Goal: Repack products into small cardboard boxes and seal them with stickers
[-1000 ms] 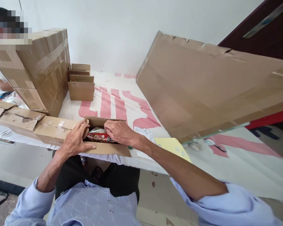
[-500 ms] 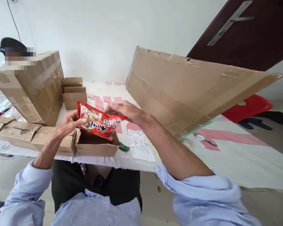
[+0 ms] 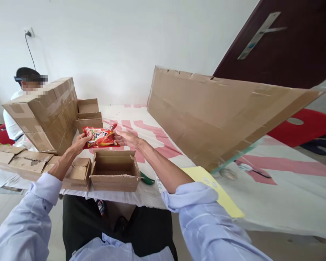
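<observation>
Red packet (image 3: 99,137), printed with dark characters, is held up in front of me, above the tabletop (image 3: 163,198) and just beyond the far rim of the open carton (image 3: 114,184). The fingers of my left hand (image 3: 80,142) pinch its left end, thumb laid over the printed face. My right hand (image 3: 129,138) is at the other end, fingers part spread and reaching to its edge; whether they grip it or merely touch it, I can't fairly tell.

I'd judge the step in hand to be handling the packet between both hands, clear of the carton. It looks soft, so moving it calls for a steady left pinch and the right fingers supporting the loose end.

Below, the carton sits along the tabletop's near edge, its mouth facing up. Closed boxes (image 3: 31,163) run leftward from it along that edge, and a green object (image 3: 147,179) lies against its right side. Further right is a yellow sheet (image 3: 220,192). Towards the far left stand taped cartons (image 3: 50,116), with another person (image 3: 13,119) behind them.
</observation>
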